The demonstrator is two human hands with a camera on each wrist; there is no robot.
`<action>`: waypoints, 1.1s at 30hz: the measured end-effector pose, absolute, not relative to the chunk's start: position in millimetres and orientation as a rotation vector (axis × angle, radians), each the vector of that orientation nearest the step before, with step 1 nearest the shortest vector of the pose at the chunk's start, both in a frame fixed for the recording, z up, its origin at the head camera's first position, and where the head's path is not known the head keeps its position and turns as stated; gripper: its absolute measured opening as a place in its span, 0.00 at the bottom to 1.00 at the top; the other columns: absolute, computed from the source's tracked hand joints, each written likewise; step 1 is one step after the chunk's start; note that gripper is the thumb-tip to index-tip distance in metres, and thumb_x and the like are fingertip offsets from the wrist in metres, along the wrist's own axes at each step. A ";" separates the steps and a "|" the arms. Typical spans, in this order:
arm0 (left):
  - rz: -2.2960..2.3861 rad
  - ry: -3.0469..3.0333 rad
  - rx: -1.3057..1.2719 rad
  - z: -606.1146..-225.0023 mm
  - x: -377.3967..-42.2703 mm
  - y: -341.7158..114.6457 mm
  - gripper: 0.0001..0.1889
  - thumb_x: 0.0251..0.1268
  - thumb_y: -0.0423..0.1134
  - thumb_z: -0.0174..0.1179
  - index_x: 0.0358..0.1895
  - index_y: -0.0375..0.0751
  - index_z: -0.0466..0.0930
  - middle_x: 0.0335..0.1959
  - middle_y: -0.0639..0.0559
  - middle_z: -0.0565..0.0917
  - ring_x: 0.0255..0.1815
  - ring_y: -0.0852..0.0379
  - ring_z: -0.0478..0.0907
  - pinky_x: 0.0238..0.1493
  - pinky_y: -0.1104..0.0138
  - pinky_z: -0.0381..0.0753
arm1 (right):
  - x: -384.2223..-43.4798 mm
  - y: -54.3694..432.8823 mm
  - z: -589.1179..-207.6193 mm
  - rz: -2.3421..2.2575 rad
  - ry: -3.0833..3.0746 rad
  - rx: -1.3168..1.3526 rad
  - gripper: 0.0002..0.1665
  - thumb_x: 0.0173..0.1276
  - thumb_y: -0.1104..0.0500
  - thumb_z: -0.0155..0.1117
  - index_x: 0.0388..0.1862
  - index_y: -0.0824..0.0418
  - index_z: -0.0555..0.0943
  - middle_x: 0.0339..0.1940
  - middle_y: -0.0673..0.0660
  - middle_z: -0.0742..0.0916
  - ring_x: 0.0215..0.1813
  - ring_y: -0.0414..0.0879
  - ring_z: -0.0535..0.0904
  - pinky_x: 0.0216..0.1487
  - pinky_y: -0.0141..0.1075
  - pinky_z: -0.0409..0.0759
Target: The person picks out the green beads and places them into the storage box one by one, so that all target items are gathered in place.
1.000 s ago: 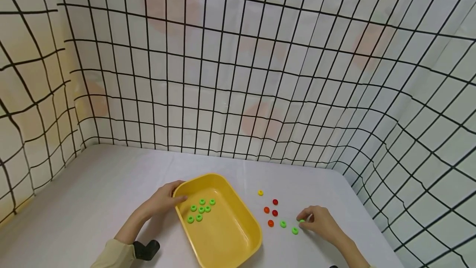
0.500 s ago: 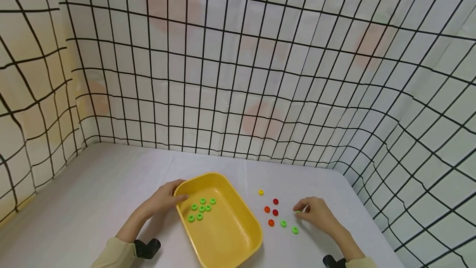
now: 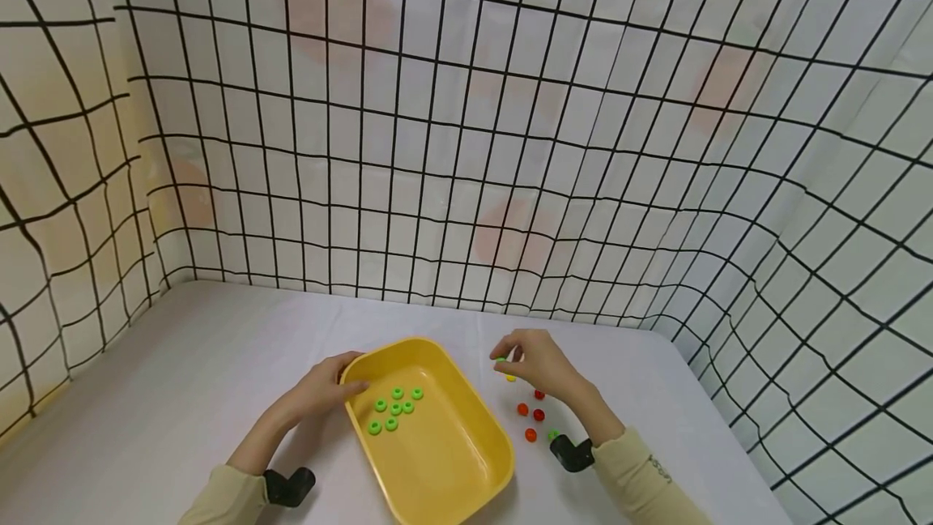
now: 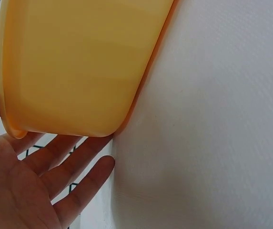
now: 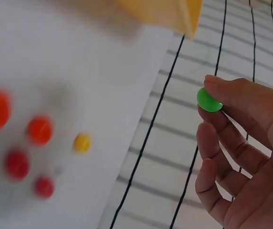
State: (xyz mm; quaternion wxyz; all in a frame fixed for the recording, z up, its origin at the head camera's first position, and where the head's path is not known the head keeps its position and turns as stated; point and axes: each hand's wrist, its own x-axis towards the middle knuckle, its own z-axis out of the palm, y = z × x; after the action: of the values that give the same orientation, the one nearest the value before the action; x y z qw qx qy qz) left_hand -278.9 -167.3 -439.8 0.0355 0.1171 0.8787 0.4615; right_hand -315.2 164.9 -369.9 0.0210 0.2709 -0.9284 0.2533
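Note:
My right hand (image 3: 538, 363) is raised over the table and pinches a small green ring-shaped bead (image 5: 208, 99) between thumb and fingers. At the yellow tray (image 3: 448, 448), my left hand (image 3: 319, 390) holds the far left corner, thumb over the rim and fingers along the outside wall. Inside the tray lie several green beads (image 3: 396, 409), grouped toward its left side. Below my right hand and forearm, a yellow bead (image 5: 82, 142), orange beads (image 3: 530, 434) and red beads (image 3: 538, 415) rest on the table. One green bead (image 3: 554, 434) is partly covered by the black wrist mount.
A white cloth covers the table (image 3: 240, 347). Black-grid netting (image 3: 437, 144) in front of pale sheets stands along the back and both sides. Black camera mounts (image 3: 289, 488) sit on both wrists, close to the tabletop.
My right hand has lifted the green bead and carried it left and away from me, toward the tray. My left hand and the tray stay in place.

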 end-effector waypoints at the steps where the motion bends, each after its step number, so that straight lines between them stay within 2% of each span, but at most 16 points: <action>1: 1.416 2.700 0.362 -440.2 -279.1 -167.4 0.23 0.60 0.38 0.60 0.58 0.34 0.72 0.53 0.43 0.80 0.51 0.50 0.76 0.59 0.49 0.72 | -314.8 155.7 -367.1 0.786 -2.871 0.870 0.04 0.57 0.61 0.69 0.33 0.55 0.86 0.33 0.49 0.86 0.31 0.40 0.74 0.28 0.26 0.74; 7: 1.420 2.689 0.357 -442.1 -279.4 -168.1 0.23 0.61 0.39 0.59 0.59 0.34 0.72 0.53 0.42 0.80 0.52 0.50 0.76 0.60 0.48 0.72 | -313.1 102.6 -358.1 0.732 -2.841 1.056 0.06 0.59 0.60 0.67 0.36 0.58 0.86 0.33 0.49 0.87 0.30 0.38 0.73 0.29 0.26 0.73; 15: 1.410 2.695 0.347 -440.5 -280.1 -168.1 0.23 0.60 0.38 0.60 0.58 0.33 0.72 0.54 0.42 0.80 0.52 0.49 0.75 0.60 0.47 0.71 | -316.2 46.5 -370.4 0.596 -2.936 1.189 0.08 0.61 0.61 0.66 0.39 0.58 0.86 0.38 0.50 0.87 0.30 0.33 0.77 0.31 0.22 0.75; 23: 1.410 2.690 0.377 -440.6 -279.7 -169.8 0.23 0.60 0.39 0.60 0.58 0.33 0.72 0.53 0.42 0.80 0.49 0.52 0.75 0.58 0.50 0.73 | -322.1 19.3 -389.7 0.496 -3.000 1.174 0.07 0.60 0.60 0.67 0.38 0.56 0.86 0.34 0.47 0.87 0.31 0.33 0.75 0.33 0.22 0.74; 30: 1.411 2.691 0.426 -441.3 -281.6 -172.3 0.23 0.60 0.39 0.60 0.58 0.32 0.73 0.51 0.43 0.81 0.43 0.55 0.74 0.49 0.60 0.76 | -324.7 7.2 -401.8 0.436 -3.012 1.177 0.05 0.59 0.59 0.68 0.35 0.54 0.86 0.33 0.46 0.87 0.31 0.33 0.75 0.35 0.23 0.73; 33: 1.409 2.697 0.453 -441.4 -282.3 -172.7 0.22 0.60 0.39 0.60 0.57 0.32 0.73 0.51 0.42 0.81 0.45 0.55 0.74 0.49 0.60 0.76 | -325.3 4.4 -408.3 0.419 -3.007 1.194 0.05 0.57 0.59 0.69 0.34 0.54 0.86 0.32 0.45 0.87 0.32 0.33 0.75 0.37 0.23 0.73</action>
State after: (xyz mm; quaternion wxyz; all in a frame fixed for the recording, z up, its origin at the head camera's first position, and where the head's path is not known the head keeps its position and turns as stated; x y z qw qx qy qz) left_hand -282.3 -172.7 -441.4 0.0325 0.1472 0.8762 0.4578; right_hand -325.3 4.4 -408.3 -0.0602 0.3654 -0.9200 0.1281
